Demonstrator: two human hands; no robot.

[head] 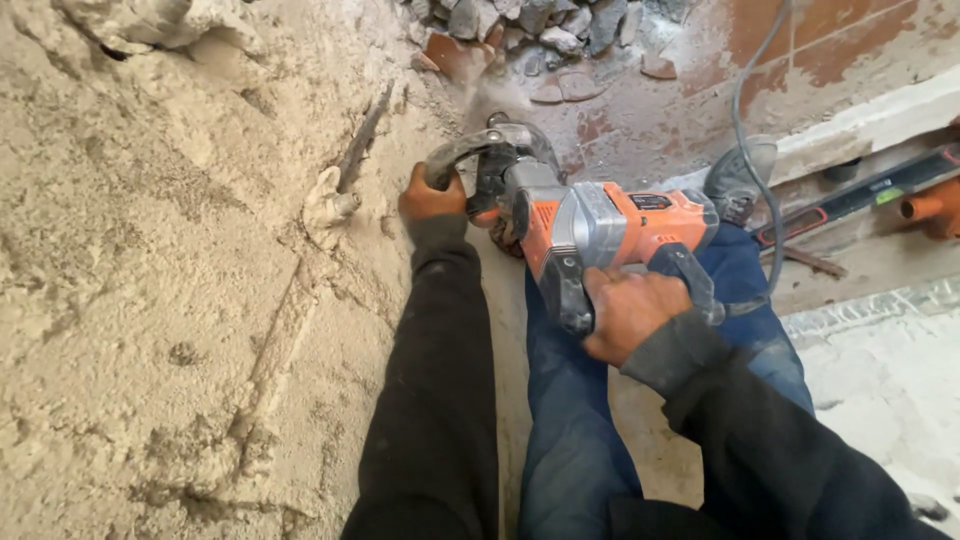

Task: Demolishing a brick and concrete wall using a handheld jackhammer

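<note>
1. Two hands grip one orange power tool [610,225] against the rough wall [150,300] on the left.
2. Your left hand [430,195] wraps its front handle [455,155], fingers closed.
3. Your right hand [630,310] clasps the near grip.

Label [651,201]: small dark rectangular plate on the orange power tool [610,225] body, at 1 o'clock from frame centre.

One orange and grey power tool [600,235], and two hands on it: left hand [430,195] up front, right hand [628,312] at the rear. One grey cable [745,120] trailing off. One rough plaster wall [170,300] with one cut groove [362,140]. One rubble heap [540,25], pieces too jumbled to count. One orange pipe fitting [930,205]. One grey shoe [738,180] showing.
</note>
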